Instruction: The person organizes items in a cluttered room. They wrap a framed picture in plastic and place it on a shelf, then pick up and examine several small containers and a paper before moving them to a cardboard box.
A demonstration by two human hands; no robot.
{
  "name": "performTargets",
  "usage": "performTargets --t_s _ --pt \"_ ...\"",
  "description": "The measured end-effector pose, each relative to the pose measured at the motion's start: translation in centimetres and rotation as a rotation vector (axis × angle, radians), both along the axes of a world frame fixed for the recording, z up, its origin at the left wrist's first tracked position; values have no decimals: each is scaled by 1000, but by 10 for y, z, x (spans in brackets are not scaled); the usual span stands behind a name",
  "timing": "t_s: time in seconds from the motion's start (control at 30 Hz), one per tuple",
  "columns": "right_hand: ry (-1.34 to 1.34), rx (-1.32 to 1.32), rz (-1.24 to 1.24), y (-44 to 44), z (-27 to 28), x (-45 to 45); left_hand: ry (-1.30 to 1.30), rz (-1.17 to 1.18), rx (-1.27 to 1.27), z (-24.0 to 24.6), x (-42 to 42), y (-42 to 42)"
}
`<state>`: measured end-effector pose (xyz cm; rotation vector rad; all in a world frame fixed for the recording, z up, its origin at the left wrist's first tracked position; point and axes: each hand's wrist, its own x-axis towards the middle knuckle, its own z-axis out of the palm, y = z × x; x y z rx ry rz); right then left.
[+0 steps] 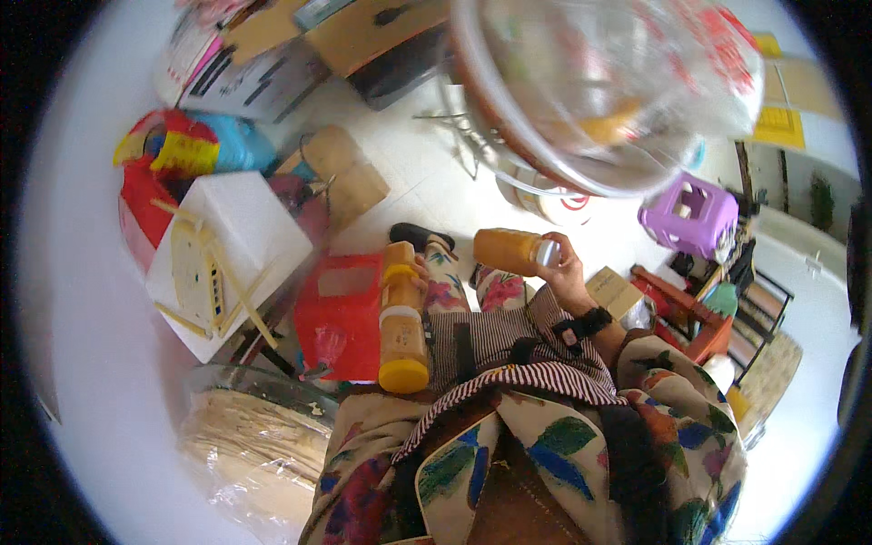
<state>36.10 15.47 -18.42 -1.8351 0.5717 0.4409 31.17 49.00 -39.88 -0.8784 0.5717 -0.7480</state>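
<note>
Amber-filled jars lie end to end along my left side, several lids showing yellow or white. The fingers of my left hand [419, 274] curl around the upper jar [402, 291], below its yellow lid; the rest of that hand is hidden. Closer to my body is a larger jar [403, 340] with a yellow lid [403, 376] at its near end. My right hand [564, 267] grips another amber jar [505, 251] at its white lid [547, 253], holding it tilted sideways above my lap.
A large basket-like container with clear plastic [579, 82] looms close at upper right. A red box [340, 300] and an upturned white box [238, 204] stand left. A purple plastic stool [688, 214] and a cardboard box [613, 291] are right. A plastic-wrapped bundle [259, 443] lies lower left.
</note>
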Motion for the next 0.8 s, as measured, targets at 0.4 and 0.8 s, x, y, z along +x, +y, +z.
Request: performTargets --t_s 0.4,0.8 --pt "-172 -390 -63 -186 95 -112 13 -250 -108 13 -22 -182" --pt "-135 -376 -829 -263 175 -265 -43 -814 143 99 26 -318"
